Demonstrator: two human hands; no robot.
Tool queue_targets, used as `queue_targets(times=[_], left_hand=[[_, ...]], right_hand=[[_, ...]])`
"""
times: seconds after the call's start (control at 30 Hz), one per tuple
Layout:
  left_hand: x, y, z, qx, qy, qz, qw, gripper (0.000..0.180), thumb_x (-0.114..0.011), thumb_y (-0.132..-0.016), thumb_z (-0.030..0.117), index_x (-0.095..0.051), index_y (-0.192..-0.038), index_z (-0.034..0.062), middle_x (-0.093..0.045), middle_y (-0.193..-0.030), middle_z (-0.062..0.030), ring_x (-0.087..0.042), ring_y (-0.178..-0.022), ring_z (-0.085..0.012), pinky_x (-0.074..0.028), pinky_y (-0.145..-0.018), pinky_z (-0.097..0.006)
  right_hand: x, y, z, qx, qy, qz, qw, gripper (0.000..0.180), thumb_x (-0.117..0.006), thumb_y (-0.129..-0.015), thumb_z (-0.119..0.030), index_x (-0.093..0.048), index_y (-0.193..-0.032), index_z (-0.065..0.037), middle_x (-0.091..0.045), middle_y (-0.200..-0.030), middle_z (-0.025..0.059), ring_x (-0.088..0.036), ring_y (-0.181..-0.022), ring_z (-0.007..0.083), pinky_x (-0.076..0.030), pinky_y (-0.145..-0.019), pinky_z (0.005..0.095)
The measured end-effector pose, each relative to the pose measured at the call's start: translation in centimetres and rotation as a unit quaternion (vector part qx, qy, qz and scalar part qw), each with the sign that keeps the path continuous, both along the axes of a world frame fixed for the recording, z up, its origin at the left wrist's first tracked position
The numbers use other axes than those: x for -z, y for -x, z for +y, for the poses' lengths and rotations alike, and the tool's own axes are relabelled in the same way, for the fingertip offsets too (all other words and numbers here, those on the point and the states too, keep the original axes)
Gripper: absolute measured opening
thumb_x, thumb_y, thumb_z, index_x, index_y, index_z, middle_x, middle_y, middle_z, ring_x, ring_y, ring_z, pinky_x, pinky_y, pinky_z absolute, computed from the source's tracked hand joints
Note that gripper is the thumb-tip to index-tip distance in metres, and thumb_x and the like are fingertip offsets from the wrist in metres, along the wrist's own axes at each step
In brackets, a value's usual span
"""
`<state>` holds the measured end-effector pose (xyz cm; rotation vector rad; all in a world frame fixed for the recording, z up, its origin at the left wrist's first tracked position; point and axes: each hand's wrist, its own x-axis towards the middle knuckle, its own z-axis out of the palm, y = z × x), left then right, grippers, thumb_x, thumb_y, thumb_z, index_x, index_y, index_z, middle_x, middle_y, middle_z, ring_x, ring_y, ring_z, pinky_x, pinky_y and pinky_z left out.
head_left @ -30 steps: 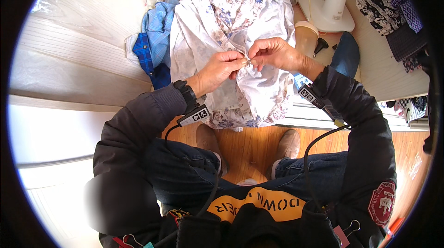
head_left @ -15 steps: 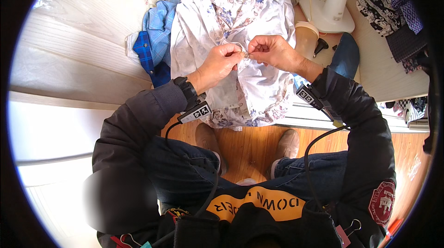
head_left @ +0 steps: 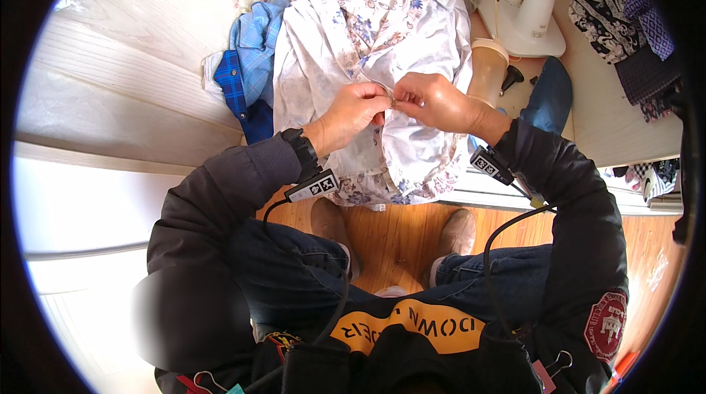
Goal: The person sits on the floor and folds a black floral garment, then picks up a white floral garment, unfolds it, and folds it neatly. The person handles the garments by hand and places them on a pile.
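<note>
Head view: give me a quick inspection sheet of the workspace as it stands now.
Surface: pale wooden ledge, lit by sun, with garments lying over its edge.
Job's things: white floral shirt spread front-up; both hands meet at its front opening.
Clutter: blue checked garment beside the shirt; tan cup; white fan base; dark patterned cloth.
Hands: left hand and right hand pinch the shirt front, fingers closed on the fabric.
Cables: black leads run from the wrist tags down to the lap.
Surroundings: wooden floor, the person's two shoes on it.
</note>
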<state>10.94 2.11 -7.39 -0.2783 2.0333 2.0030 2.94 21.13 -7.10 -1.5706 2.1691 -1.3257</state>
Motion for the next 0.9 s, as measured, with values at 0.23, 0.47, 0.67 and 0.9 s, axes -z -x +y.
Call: queue_targets(times=[0.23, 0.47, 0.67, 0.9], left_hand=[[1.5, -0.4, 0.7, 0.136, 0.093, -0.044, 0.985, 0.015, -0.062, -0.091, 0.014, -0.060, -0.083, 0.0013, -0.058, -0.067, -0.0020, -0.054, -0.059, -0.0094, -0.043, -0.055, -0.024], [2.1, -0.5, 1.7, 0.217, 0.166, -0.014, 0.962, 0.020, -0.061, -0.093, 0.017, -0.057, -0.082, 0.0003, -0.057, -0.065, -0.0027, -0.053, -0.055, -0.0090, -0.042, -0.052, -0.025], [2.5, -1.7, 2.3, 0.354, 0.165, -0.044, 0.920, 0.019, -0.060, -0.092, 0.019, -0.061, -0.090, 0.0005, -0.063, -0.070, -0.0040, -0.061, -0.061, -0.0103, -0.047, -0.057, -0.027], [0.6, -0.1, 1.6, 0.424, 0.158, -0.108, 0.885, 0.021, -0.056, -0.094, 0.019, -0.064, -0.096, -0.0004, -0.069, -0.085, -0.0089, -0.069, -0.073, -0.0154, -0.054, -0.063, -0.027]], right_hand=[[0.7, 1.8, 0.6, -0.031, -0.113, -0.264, 0.957, 0.008, -0.061, -0.087, -0.008, -0.063, -0.085, 0.000, -0.062, -0.071, 0.0025, -0.061, -0.062, 0.0091, -0.050, -0.057, 0.0283], [1.4, 6.7, -0.6, 0.178, -0.048, -0.319, 0.930, 0.030, -0.058, -0.091, -0.023, -0.062, -0.087, 0.006, -0.063, -0.071, 0.0089, -0.062, -0.059, 0.0139, -0.053, -0.052, 0.0274], [2.0, 8.6, -1.5, 0.192, -0.018, -0.370, 0.909, 0.023, -0.062, -0.090, -0.020, -0.059, -0.089, 0.002, -0.058, -0.069, 0.0063, -0.058, -0.053, 0.0130, -0.048, -0.044, 0.0267], [1.8, 9.0, -1.3, 0.189, 0.019, -0.362, 0.913, 0.018, -0.064, -0.088, -0.017, -0.055, -0.085, -0.002, -0.056, -0.067, 0.0037, -0.057, -0.053, 0.0113, -0.045, -0.042, 0.0251]])
